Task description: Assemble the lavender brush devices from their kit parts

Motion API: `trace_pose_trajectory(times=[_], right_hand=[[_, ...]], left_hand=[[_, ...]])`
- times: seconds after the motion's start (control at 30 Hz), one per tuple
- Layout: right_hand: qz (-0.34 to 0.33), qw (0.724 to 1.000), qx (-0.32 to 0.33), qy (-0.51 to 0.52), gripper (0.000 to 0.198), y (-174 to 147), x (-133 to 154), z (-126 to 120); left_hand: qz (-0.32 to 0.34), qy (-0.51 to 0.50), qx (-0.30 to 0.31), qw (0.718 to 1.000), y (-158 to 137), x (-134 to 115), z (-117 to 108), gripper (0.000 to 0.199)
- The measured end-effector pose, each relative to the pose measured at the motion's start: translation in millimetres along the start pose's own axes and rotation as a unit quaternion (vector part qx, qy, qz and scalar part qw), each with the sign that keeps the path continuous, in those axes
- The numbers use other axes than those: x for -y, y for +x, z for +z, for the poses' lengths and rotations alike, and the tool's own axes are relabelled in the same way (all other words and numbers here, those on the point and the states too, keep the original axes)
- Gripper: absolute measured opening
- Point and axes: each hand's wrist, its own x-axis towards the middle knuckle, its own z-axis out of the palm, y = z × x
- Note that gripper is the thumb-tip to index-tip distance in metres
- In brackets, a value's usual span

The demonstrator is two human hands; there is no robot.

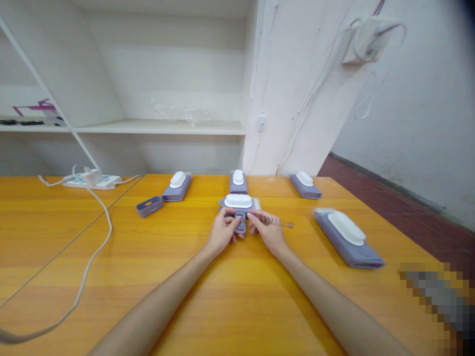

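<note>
My left hand [221, 232] is closed on a small flat grey-purple plastic part [240, 228] with curved slots. At the part's right edge, the thumb and fingers of my right hand [270, 232] pinch together, seemingly on the same part. A thin coil spring [285, 223] sticks out to the right from behind my right hand; whether the hand touches it cannot be made out. Just beyond my fingertips lies a grey-purple unit with a white bristled oval brush head [238, 200], partly hidden by my hands.
Several similar units stand around: back left [177, 188], back middle [238, 182], back right [305, 185] and right [349, 238]. An open purple frame [149, 206] lies left. A power strip [92, 180] trails a white cable [89, 269]. A pixelated object [438, 296] is at lower right.
</note>
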Motion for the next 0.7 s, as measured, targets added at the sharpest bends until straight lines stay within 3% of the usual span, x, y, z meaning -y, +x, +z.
trace_pose_trajectory(times=[0.2, 0.33, 0.57, 0.7], right_hand=[[0.024, 0.999, 0.030, 0.030, 0.041, 2, -3, 1], [0.019, 0.999, 0.017, 0.029, 0.041, 1, -4, 2], [-0.138, 0.984, -0.029, -0.111, 0.024, -6, 1, 2], [-0.166, 0.976, -0.017, -0.141, 0.022, -9, 3, 1]], left_hand=[[0.017, -0.027, 0.026, 0.999, 0, -6, -4, 0.056], [0.030, -0.005, 0.027, 0.999, 1, -4, -4, 0.042], [-0.006, -0.015, -0.021, 1.000, 2, -5, -3, 0.045], [-0.005, 0.011, -0.022, 1.000, 0, -7, -3, 0.040]])
